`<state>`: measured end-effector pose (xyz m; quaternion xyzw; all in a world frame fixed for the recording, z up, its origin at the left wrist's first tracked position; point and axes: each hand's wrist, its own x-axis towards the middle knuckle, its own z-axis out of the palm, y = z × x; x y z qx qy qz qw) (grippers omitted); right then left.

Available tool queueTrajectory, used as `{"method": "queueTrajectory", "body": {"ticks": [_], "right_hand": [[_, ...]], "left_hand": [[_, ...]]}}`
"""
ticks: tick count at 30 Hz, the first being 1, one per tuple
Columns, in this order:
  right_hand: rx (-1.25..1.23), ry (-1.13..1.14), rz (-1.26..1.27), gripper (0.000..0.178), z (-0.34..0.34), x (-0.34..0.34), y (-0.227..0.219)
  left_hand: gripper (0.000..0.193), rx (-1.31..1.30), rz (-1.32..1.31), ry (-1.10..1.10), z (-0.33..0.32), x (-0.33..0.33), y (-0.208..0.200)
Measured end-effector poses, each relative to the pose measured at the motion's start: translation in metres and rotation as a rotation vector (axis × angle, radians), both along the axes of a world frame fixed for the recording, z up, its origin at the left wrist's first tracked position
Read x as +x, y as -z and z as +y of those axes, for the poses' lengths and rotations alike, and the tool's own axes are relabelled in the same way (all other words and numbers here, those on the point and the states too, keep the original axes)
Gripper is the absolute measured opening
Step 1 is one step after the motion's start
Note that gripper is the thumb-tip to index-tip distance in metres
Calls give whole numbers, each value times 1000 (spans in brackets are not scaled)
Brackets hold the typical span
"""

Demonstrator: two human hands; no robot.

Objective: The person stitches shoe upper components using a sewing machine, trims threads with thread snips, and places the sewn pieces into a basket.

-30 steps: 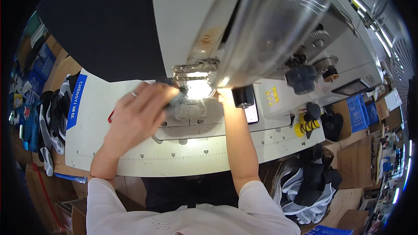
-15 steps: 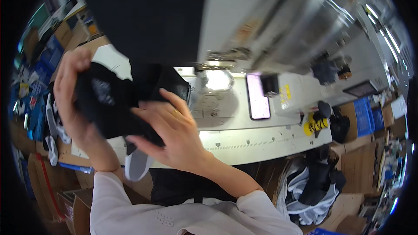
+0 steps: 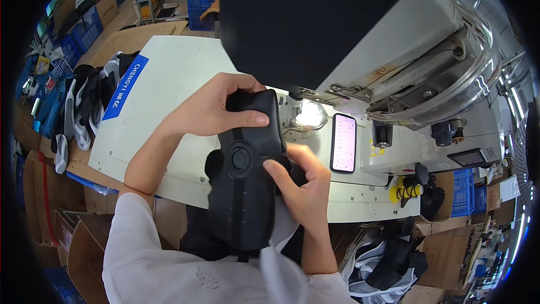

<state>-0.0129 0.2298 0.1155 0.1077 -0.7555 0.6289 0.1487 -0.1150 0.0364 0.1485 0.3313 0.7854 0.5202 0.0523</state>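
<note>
Plainly, from the head view, we hold a black shoe-like piece (image 3: 242, 202) between both hands, over the table's near edge and in front of our chest. Our left hand (image 3: 216, 107) grips its upper end, thumb pressed across the face; our right hand (image 3: 304, 188) clasps its right side, thumb tip beside the round raised ring. Below it, we see a blurred pale strip (image 3: 281, 276). Beyond our right hand, a lit phone (image 3: 343, 143) lies on the white table (image 3: 163, 84), near the sewing machine's glowing lamp (image 3: 309, 114).
</note>
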Motion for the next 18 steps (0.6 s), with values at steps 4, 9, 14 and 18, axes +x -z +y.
{"method": "queueTrajectory", "body": {"ticks": [4,9,14,18], "right_hand": [[-98,-66,-236,25,20,-2,1],[-172,-1,-216,21,29,-16,12],[-257,232,-62,13,22,-35,31],[-255,236,-80,15,9,-37,36]], "left_hand": [[47,121,-137,-146,16,-1,17],[39,241,-128,-187,40,-9,18],[23,204,375,-95,39,-32,28],[17,82,432,-203,42,-53,40]]}}
